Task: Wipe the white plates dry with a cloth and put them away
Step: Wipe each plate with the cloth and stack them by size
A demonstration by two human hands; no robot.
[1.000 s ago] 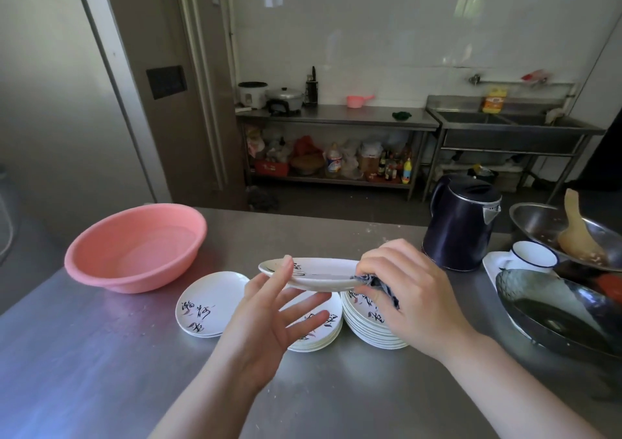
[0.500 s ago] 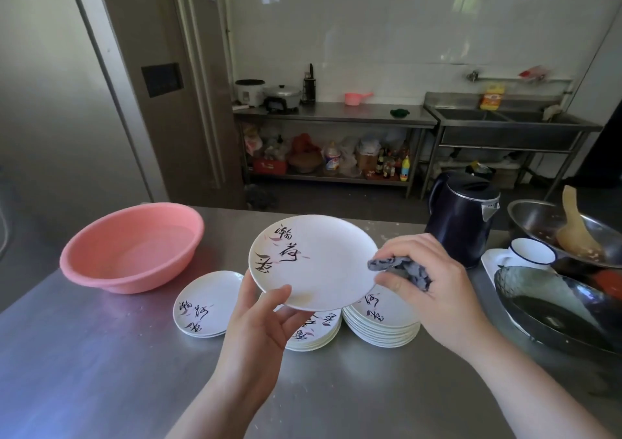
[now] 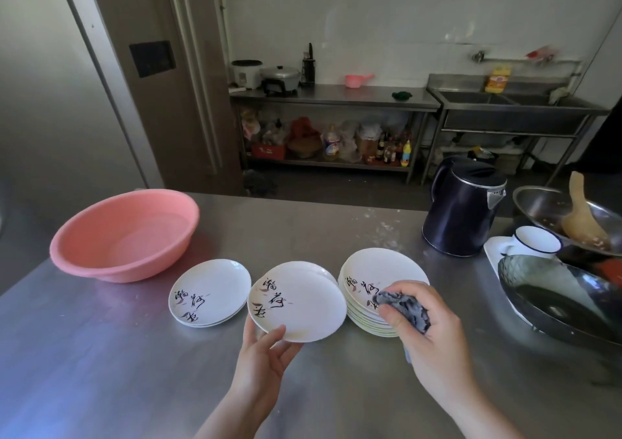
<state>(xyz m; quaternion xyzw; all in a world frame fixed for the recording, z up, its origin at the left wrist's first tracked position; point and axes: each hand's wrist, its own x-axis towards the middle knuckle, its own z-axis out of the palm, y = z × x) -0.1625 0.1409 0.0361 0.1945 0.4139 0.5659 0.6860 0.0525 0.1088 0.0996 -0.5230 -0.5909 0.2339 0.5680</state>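
My left hand pinches the near rim of a white plate with black calligraphy, holding it low over a short pile whose rim just shows behind it. My right hand grips a bunched grey cloth, hovering over the near edge of a taller stack of white plates on the right. A low pile of white plates lies on the left of the steel table.
A pink basin sits at the left. A dark kettle stands behind the stack. At the right are a white cup, a dark wok and a steel bowl with a wooden spatula.
The plate was turned face up, then lowered toward the middle pile in my left hand. My right hand with the cloth came off the plate and moved right, over the tall stack.
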